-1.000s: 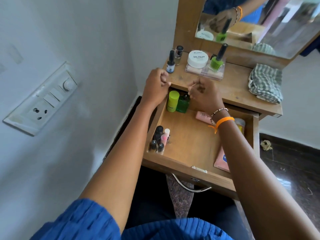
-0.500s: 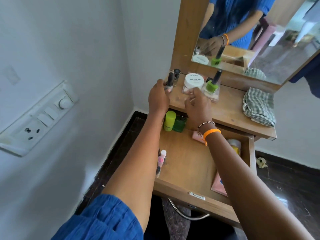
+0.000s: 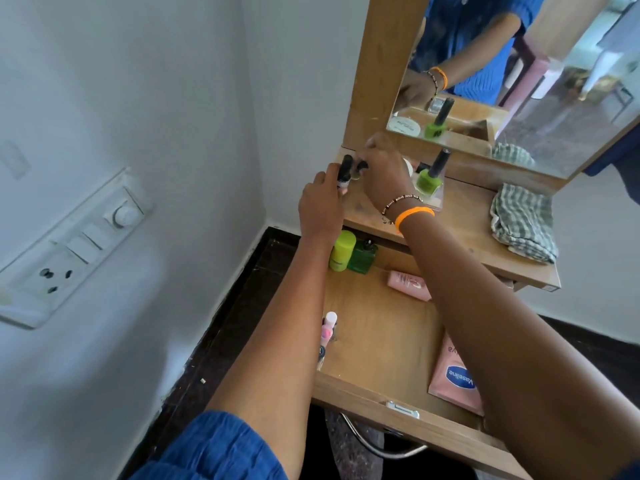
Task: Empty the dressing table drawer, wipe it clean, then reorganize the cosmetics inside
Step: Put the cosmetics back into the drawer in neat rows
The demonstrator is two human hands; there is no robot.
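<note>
Drawer of pale wood stands pulled out below the dressing table top, its floor mostly bare. At its back left corner a lime-green tube stands upright just beside a dark green bottle. A pink tube lies on its side near the back, partly under the right forearm. Along the left wall a small pink bottle with a white cap shows beside the left forearm, which hides whatever else stands there. A pink Vaseline sachet lies flat at the front right. A metal handle curves below the drawer front.

Both hands are up at the back left corner of the top. The left hand is curled around a small dark-capped bottle, fingers closed on its body. The right hand reaches over a second small dark-capped bottle just beside the first; whether its fingers have closed on it cannot be told.

A green nail polish bottle with a tall black cap stands on a clear box right of the right hand. A checked cloth lies folded at the right end of the top. The mirror rises behind. A switch panel is on the left wall.
</note>
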